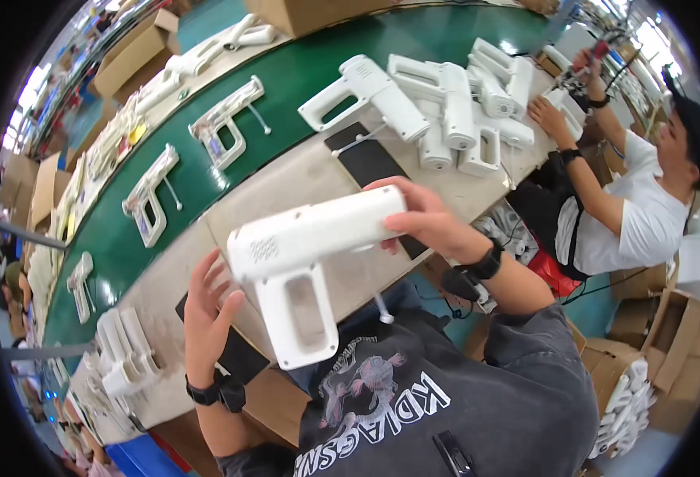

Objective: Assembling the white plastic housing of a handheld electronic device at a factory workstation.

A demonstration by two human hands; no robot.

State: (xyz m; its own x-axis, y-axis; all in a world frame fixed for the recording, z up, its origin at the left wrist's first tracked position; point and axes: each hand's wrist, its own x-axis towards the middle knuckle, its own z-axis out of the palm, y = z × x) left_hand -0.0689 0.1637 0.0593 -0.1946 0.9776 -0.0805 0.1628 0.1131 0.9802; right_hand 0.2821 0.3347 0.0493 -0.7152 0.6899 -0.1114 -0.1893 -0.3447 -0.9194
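A white pistol-shaped plastic device (pixel 318 230) with a looped handle and small vent holes is held up before my chest. My right hand (pixel 421 215) grips its right end, thumb on the near side and fingers round the far side. Close to the vented end, my left hand (pixel 213 306) is open with its fingers apart; whether a fingertip touches the casing I cannot tell. A thin white lead with a small end piece (pixel 384 310) hangs below the device. Black wristbands are on both my wrists.
Several similar white devices (pixel 449 95) are piled at the right on the worktable (pixel 278 163). Opened housings (pixel 226 123) lie along the green conveyor belt (pixel 286 87). White shells (pixel 127 350) stand at left. A co-worker (pixel 636 191) sits at right, near cardboard boxes (pixel 660 326).
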